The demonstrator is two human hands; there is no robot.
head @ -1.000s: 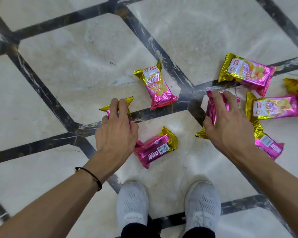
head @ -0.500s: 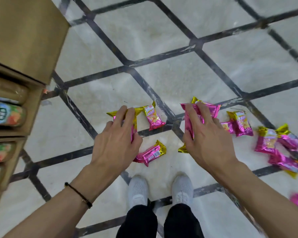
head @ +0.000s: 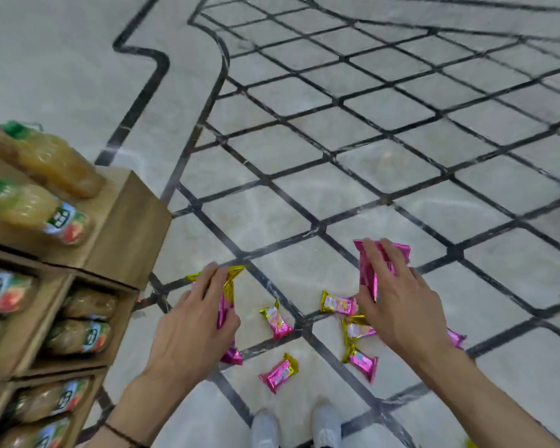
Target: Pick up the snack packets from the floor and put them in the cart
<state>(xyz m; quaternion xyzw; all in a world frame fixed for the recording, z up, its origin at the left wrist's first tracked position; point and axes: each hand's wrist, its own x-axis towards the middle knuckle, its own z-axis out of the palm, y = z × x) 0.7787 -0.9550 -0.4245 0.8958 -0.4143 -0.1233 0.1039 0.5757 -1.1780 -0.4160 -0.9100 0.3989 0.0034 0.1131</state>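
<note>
pink-and-gold snack packets point(head: 278, 372), black-gridded pale floor point(head: 385, 176)

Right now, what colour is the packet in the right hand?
Snack packet in right hand: pink, head view.

Left hand point(head: 191, 328) grips 1 gold-ended packet point(head: 229, 282), right hand point(head: 401, 315) 1 pink packet point(head: 367, 279), palms down.

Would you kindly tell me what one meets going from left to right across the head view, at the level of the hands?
The wooden shelf of bottles → left hand gripping a gold-ended packet → loose packet nearest the shoes → right hand gripping a pink packet.
</note>
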